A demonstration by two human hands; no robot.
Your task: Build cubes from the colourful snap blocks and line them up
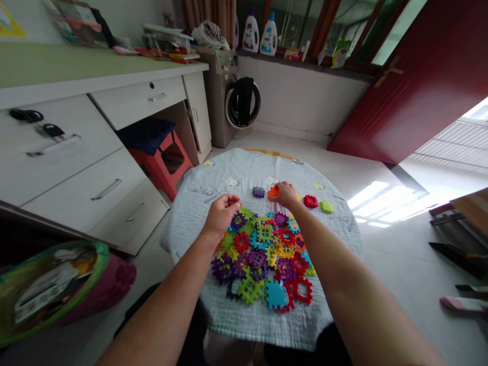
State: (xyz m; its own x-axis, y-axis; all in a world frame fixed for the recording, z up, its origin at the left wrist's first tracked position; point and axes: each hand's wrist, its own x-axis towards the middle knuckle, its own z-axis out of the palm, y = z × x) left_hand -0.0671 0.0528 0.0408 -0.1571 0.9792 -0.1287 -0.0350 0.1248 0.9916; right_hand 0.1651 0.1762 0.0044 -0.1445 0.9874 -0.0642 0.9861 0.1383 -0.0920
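Note:
My right hand (286, 195) is at the far side of the round table, its fingers closed on an orange interlocking plastic tile (273, 192). To the left of that tile lies a purple tile (258, 192). Right of the hand sit a red tile (310, 201) and a lime green tile (327, 207), with a yellow tile (298, 197) partly hidden by the hand. My left hand (223, 212) hovers by the left edge of a mixed pile of tiles (263, 254), fingers curled together; what is in them, if anything, does not show. A solid blue tile (276, 295) lies at the pile's near edge.
A pale blue cloth (206, 213) covers the table. Left stand a white drawer desk (95, 147), a red stool (168, 157) and a full waste bin (102, 290). Behind are a washing machine (221, 96) with its door ajar and a red door (400, 71).

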